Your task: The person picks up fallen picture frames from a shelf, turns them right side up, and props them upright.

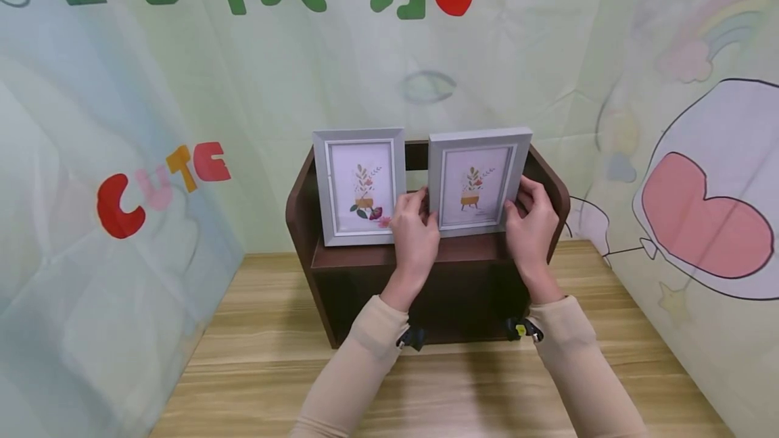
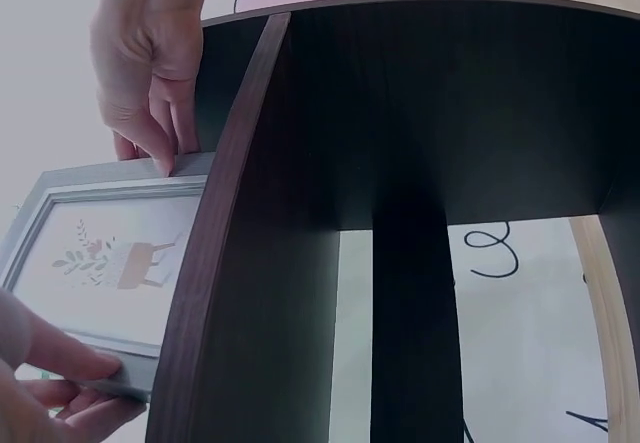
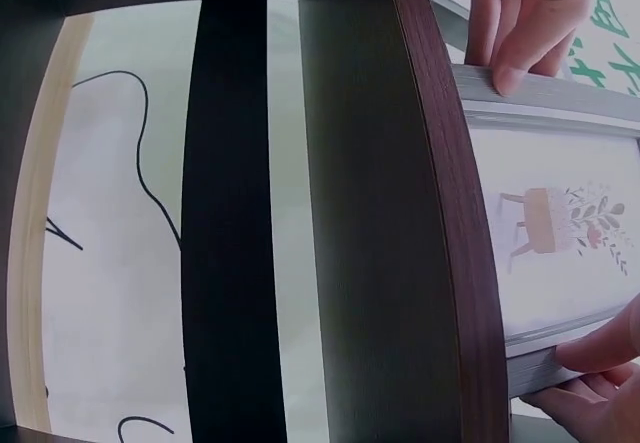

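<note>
A grey picture frame (image 1: pixel 422 205) with a potted-plant print (image 1: pixel 471 188) stands slightly tilted at the right of a dark brown shelf's top board (image 1: pixel 456 249). My left hand (image 1: pixel 416 238) holds its left side, thumb in front and fingers behind. On its right side, my right hand (image 1: pixel 531 228) grips the edge between thumb and fingers. Both wrist views show the frame's lower edge (image 3: pixel 545 368) right at the board. A second, similar grey frame (image 1: pixel 322 188) stands to the left, with its lower right corner behind my left hand.
The shelf's curved side panels (image 1: pixel 302 222) rise beside the frames. Below the board is an open compartment with a dark crossbar (image 2: pixel 415 333) at its back. The shelf stands on a wood-grain table (image 1: pixel 262 330), with printed cloth (image 1: pixel 517 73) behind it and at both sides.
</note>
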The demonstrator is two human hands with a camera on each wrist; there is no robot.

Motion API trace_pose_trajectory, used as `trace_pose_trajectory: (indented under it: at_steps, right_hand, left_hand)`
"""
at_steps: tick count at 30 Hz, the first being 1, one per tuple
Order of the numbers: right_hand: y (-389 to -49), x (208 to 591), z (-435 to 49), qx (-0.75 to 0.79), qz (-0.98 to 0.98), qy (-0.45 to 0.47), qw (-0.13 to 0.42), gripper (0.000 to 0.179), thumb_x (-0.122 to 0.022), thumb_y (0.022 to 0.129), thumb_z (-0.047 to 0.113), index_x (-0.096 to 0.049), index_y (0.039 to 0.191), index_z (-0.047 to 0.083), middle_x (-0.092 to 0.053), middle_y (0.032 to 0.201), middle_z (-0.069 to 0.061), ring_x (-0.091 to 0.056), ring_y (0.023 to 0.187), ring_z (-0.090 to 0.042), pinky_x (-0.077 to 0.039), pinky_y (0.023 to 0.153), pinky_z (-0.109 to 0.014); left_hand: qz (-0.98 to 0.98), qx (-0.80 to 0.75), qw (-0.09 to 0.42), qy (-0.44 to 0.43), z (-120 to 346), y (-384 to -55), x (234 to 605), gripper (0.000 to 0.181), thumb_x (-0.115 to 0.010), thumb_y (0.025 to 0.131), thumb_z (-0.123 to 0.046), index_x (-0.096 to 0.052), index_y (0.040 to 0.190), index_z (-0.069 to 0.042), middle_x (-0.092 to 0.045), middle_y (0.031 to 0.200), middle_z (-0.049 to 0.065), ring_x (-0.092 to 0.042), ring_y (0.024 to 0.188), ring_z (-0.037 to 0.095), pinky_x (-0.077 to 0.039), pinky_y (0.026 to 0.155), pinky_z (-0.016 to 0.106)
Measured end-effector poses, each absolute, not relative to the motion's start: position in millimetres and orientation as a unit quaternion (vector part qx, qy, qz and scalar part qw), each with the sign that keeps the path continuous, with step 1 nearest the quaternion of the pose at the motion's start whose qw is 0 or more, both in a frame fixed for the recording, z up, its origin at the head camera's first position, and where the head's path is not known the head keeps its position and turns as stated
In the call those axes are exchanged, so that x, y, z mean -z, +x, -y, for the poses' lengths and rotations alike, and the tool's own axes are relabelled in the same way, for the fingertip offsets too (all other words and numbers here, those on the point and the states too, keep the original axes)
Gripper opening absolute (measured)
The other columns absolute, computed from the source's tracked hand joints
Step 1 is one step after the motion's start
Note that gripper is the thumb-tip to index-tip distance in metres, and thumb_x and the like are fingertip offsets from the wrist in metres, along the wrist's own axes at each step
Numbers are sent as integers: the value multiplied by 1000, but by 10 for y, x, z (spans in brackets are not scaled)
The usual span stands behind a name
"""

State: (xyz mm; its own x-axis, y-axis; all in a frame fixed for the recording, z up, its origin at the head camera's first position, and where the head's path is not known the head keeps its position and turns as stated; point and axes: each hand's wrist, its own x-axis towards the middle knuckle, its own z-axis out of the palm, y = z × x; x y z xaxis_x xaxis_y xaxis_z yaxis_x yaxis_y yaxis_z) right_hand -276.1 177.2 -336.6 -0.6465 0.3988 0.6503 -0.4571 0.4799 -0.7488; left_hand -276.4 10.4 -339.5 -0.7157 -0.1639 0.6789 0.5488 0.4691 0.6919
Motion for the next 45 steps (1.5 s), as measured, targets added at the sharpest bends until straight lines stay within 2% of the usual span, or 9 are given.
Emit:
trace_pose_trajectory:
  at_steps: [4,11,19,27,34,45]
  right_hand:
    - [-2774,3368,-1761,-501,755,19,423,36,-60,87,-5,-57,123,-1,-62,122,-16,-63,111,-25,-53,89,-39]
    - [-2788,3360,-1752,-496,760,19,420,39,-62,87,-2,-57,125,1,-62,123,-15,-63,111,-25,-53,90,-40]
    - [-2795,3356,-1744,-505,760,29,408,51,-69,83,0,-54,132,3,-61,123,-17,-62,112,-27,-52,91,-39]
    - [-2796,3375,-1741,-510,760,44,400,57,-70,83,2,-50,136,3,-58,129,-17,-60,116,-27,-50,93,-38]
    - [-2764,3326,-1749,-503,761,50,407,54,-71,82,3,-53,133,0,-58,130,-18,-58,118,-25,-48,96,-34]
    - [-2724,3198,-1788,-507,739,79,436,51,-73,81,6,-58,129,4,-61,127,-13,-58,119,-19,-47,98,-24]
  left_hand:
    - [789,479,364,-124,-98,-2762,3388,36,-68,81,5,-62,116,3,-61,102,17,-65,95,27,-56,81,30]
    - [814,446,347,-136,-86,-2750,3399,36,-65,86,0,-55,121,3,-63,111,19,-64,105,29,-54,89,37]
    - [805,457,349,-146,-69,-2743,3451,31,-67,86,-4,-60,116,2,-64,107,17,-66,101,26,-55,87,33]
    - [790,470,363,-150,-54,-2727,3500,26,-69,85,-6,-64,110,2,-65,101,15,-66,93,23,-56,81,28]
    - [780,473,380,-155,-63,-2701,3529,26,-72,83,-7,-65,107,2,-66,97,14,-66,88,22,-57,77,27]
    - [766,487,386,-165,-131,-2630,3562,30,-75,80,-8,-64,106,1,-64,97,13,-66,89,21,-57,77,26]
